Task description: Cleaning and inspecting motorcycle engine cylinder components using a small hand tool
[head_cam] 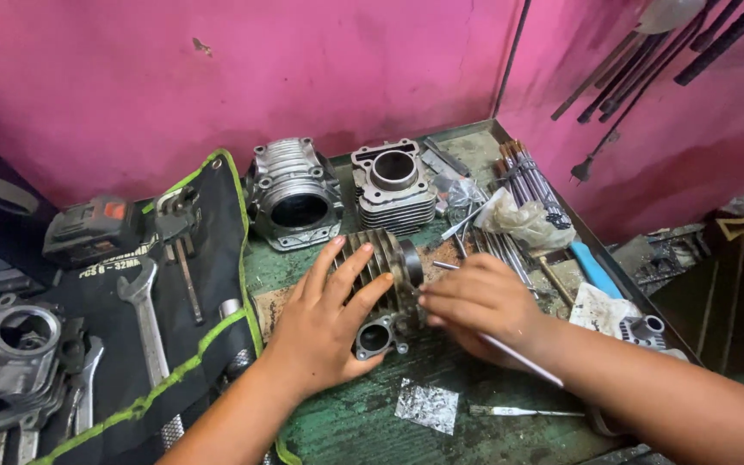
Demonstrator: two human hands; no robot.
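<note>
A finned metal engine cylinder [387, 258] lies on its side on the green workbench [363, 422]. My left hand [327, 327] rests flat over its fins and steadies it. My right hand [480, 303] sits at the cylinder's right end, fingers closed around a thin light rod [523, 362] that sticks out toward the lower right. The rod's tip is hidden between my fingers and the cylinder.
Two more engine cylinders [293, 194] [393, 185] stand at the back. A black tool roll [178, 284] with spanners lies left, beside a cordless tool battery [92, 231] and an engine casing [6, 353]. Long rods [531, 185], a plastic bag [523, 222], a foil scrap [426, 405] lie right.
</note>
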